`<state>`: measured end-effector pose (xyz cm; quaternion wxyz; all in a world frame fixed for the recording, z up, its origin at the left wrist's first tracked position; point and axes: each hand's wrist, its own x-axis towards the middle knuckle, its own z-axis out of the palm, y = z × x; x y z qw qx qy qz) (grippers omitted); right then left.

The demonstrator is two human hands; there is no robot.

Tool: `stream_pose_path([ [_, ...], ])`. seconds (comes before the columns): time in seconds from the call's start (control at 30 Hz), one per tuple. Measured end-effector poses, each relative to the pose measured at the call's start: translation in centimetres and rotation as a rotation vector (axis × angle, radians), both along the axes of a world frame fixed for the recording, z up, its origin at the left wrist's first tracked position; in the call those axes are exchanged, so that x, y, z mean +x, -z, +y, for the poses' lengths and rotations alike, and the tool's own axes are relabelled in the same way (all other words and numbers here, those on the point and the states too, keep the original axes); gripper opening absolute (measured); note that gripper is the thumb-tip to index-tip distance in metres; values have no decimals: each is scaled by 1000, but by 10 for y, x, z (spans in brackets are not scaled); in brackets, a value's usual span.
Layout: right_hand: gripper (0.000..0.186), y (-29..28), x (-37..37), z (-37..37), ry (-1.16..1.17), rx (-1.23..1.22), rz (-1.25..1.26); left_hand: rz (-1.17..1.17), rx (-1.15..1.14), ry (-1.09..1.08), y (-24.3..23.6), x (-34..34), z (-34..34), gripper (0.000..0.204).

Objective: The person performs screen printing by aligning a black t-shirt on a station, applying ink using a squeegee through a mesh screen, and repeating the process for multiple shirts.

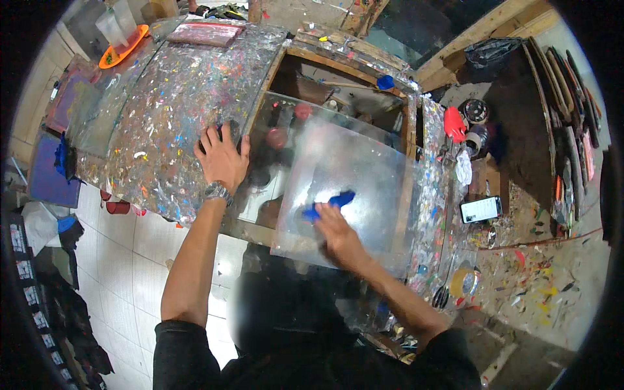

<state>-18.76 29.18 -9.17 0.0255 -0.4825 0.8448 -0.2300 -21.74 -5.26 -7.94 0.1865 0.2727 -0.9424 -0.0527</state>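
Note:
My right hand (339,237) presses a crumpled blue cloth (342,199) onto a clear, shiny sheet (305,175). Under that sheet lies a glass pane (265,133), set over a wooden-framed opening in the worktable. The lamp light reflects in a white patch around the cloth. My left hand (223,158) rests with spread fingers on the paint-spotted tabletop (175,117), left of the glass. A small dark thing (227,128) shows among its fingertips, too covered to name.
At the right stand a phone (481,209) with a lit screen, a red bottle (454,123), a white crumpled rag (463,167) and a tape roll (464,283). A blue-tipped stick (385,82) lies across the opening. An orange tray (124,47) sits far left.

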Motion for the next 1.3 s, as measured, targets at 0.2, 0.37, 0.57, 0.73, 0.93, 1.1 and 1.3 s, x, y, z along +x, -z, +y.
stream_pose_path([
  [0.2, 31, -29, 24, 6, 528, -237, -848, -33, 2, -29, 4, 7, -2, 59],
  [0.37, 43, 7, 49, -5, 162, -113, -139, -11, -49, -20, 2, -4, -1, 61],
  [0.57, 59, 13, 69, -25, -111, 6, -24, 26, -50, 7, 6, -2, 1, 62],
  [0.73, 36, -18, 31, -37, 196, -48, -125, -4, -19, 17, 8, 4, 2, 57],
  [0.93, 44, 18, 13, -32, 124, -113, 108, 21, 20, 13, 3, 1, -3, 58],
  [1.1, 45, 20, 81, -39, -37, -34, -108, 11, -3, 12, 5, -8, 9, 58],
  [1.3, 41, -40, -16, 0, 349, -4, -8, -25, -4, -8, 2, 2, -4, 59],
])
